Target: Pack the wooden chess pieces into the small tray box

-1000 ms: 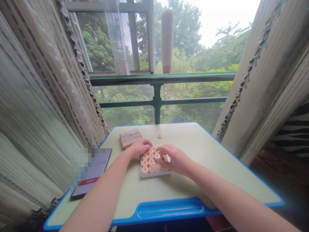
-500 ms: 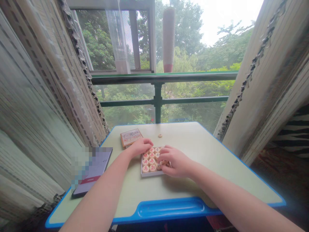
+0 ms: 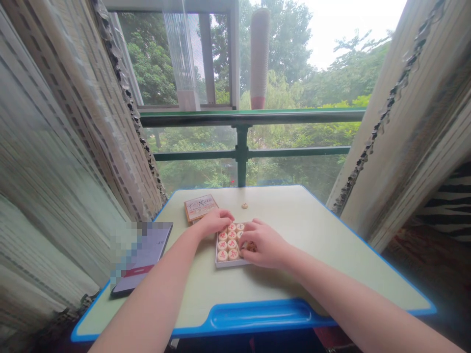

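Running along the near edge, a blue pencil groove [image 3: 257, 316] borders the table [image 3: 324, 245], whose right half lies bare. White tray [image 3: 230, 263] of round game pieces [image 3: 227, 244] sits mid-table. Right hand [image 3: 263, 244], fingers curled, covers the tray's right side; its grasp is hidden. Left hand [image 3: 213, 221] rests loosely bent on the tray's far-left corner. Beyond lie a lid [image 3: 200, 207] and one stray piece [image 3: 244, 205].

Left hand [image 3: 213, 221] and right hand [image 3: 264, 243] on white tray [image 3: 227, 264] of round chess pieces [image 3: 228, 243], blue-edged table [image 3: 324, 235]
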`<state>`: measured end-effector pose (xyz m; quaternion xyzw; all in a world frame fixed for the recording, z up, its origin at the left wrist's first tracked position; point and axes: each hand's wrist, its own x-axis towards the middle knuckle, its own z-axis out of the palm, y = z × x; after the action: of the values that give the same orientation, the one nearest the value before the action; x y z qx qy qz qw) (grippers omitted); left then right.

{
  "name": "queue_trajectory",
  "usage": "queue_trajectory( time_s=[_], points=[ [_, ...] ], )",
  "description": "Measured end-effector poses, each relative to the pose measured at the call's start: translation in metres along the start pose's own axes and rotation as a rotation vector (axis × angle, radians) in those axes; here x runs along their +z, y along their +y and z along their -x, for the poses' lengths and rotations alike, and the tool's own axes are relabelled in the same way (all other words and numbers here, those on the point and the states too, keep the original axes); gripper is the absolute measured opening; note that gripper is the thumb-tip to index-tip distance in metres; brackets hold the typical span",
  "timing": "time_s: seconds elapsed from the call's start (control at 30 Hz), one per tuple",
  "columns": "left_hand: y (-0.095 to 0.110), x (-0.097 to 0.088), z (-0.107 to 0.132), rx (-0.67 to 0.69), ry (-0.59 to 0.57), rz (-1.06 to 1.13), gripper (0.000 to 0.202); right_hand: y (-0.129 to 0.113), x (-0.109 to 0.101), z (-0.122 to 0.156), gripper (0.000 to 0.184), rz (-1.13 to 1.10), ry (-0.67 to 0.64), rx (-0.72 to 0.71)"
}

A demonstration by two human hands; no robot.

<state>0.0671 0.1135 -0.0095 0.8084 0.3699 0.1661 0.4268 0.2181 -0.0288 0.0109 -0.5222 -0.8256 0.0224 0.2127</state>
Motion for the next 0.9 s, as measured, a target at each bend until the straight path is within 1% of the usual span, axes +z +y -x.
queue_trajectory(
  time_s=[0.3,0.53,0.73,0.9],
  points=[
    [-0.0025,-0.0009,-0.0021,-0.003,0.003,-0.034,0.029,0.0015,0.0017,-0.0025,0.007,-0.037,-0.003,0.095],
    [-0.0060,-0.0013,-0.0036,-0.003,0.000,-0.031,0.028,0.0023,0.0011,-0.0052,0.007,-0.069,-0.036,0.121],
    [-0.0077,-0.0015,-0.0050,-0.011,-0.006,-0.020,0.029,0.0025,0.0027,-0.0051,0.008,-0.049,-0.018,0.108],
    [-0.0059,-0.0015,-0.0038,-0.032,-0.003,-0.007,0.028,0.0018,0.0032,-0.0049,0.007,-0.051,-0.009,0.128]
  ],
)
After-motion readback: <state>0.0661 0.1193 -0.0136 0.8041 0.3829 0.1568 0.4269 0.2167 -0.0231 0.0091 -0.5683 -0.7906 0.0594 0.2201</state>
